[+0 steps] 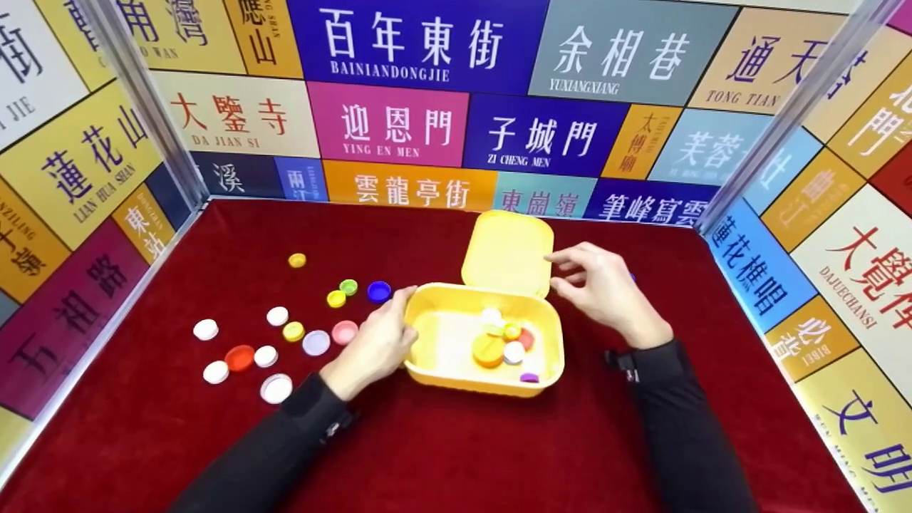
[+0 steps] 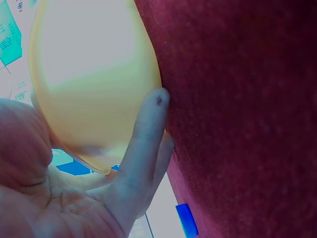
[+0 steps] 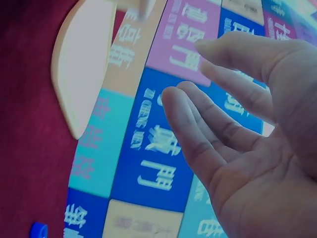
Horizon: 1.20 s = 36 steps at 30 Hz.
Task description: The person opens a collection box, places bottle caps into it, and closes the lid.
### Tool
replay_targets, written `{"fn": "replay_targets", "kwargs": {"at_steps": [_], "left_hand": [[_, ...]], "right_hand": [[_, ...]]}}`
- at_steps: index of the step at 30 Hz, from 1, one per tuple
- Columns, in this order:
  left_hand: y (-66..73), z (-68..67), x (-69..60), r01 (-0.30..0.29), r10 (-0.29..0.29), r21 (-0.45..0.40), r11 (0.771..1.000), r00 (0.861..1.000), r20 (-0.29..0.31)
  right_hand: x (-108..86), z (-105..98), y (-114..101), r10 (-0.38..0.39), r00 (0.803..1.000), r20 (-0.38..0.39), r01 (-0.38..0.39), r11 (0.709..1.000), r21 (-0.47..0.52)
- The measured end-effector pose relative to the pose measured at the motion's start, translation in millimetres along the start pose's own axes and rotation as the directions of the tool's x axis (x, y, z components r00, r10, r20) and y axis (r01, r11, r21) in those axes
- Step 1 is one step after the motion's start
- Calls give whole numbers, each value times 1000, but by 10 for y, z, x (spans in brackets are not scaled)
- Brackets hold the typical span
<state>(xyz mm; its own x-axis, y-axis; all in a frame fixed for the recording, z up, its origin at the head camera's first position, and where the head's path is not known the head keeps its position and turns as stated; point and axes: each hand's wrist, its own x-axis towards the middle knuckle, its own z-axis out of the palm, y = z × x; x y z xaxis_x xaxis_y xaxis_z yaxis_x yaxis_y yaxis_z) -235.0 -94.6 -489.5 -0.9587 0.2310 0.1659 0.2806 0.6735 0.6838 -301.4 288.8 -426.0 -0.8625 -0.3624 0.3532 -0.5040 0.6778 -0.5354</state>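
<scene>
A yellow box [image 1: 474, 386] stands on the red cloth with its lid [image 1: 507, 253] lying folded back behind it. Several caps sit inside toward the right, among them a large orange cap [image 1: 488, 350] and a purple cap [image 1: 529, 378]. My left hand [image 1: 374, 349] grips the box's left end; in the left wrist view its fingers lie along the yellow wall [image 2: 99, 109]. My right hand [image 1: 602, 288] is at the lid's right edge, fingers slightly bent. The right wrist view has this hand [image 3: 247, 134] holding nothing, apart from the lid [image 3: 83, 64].
Left of the box lie several loose caps, including a red one [image 1: 239, 358], a lilac one [image 1: 315, 343] and a dark blue one [image 1: 379, 291]. Another blue cap [image 1: 633, 277] is partly hidden behind my right hand. Printed panels [image 1: 388, 128] stand around the cloth.
</scene>
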Motion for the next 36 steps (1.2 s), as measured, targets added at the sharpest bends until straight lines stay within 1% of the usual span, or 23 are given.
{"fn": "replay_targets", "kwargs": {"at_steps": [5, 10, 15, 19, 24, 29, 32, 34, 36], "left_hand": [[-6, 3, -6, 8, -8, -2, 1000, 1000, 5], [-10, 11, -15, 8, -8, 0, 1000, 1000, 2], [-9, 11, -18, 6, -6, -2, 1000, 1000, 1], [-6, 8, -13, 7, -7, -4, 1000, 1000, -2], [-10, 13, -12, 6, -6, -3, 1000, 1000, -6], [-15, 19, -12, 9, -9, -4, 1000, 1000, -4], [-14, 14, -10, 10, -10, -7, 1000, 1000, -2], [-15, 8, -8, 12, -12, -8, 1000, 1000, 0], [-16, 2, -4, 15, -15, -10, 1000, 1000, 2]], "right_hand": [[-4, -40, 258, 58, 998, -34, -59, 998, -17], [-20, -72, 496, 116, 992, -39, -118, 992, -40], [-63, -104, 720, 175, 984, -36, -177, 980, -89], [-84, -122, 885, 225, 974, -1, -223, 965, -137], [-101, -137, 1057, 297, 953, 53, -285, 944, -166], [-147, -159, 1188, 380, 918, 113, -354, 914, -197], [-161, -169, 1242, 411, 898, 160, -377, 903, -206], [-159, -171, 1262, 418, 890, 181, -381, 901, -207], [-151, -170, 1273, 415, 890, 188, -377, 903, -208]]}}
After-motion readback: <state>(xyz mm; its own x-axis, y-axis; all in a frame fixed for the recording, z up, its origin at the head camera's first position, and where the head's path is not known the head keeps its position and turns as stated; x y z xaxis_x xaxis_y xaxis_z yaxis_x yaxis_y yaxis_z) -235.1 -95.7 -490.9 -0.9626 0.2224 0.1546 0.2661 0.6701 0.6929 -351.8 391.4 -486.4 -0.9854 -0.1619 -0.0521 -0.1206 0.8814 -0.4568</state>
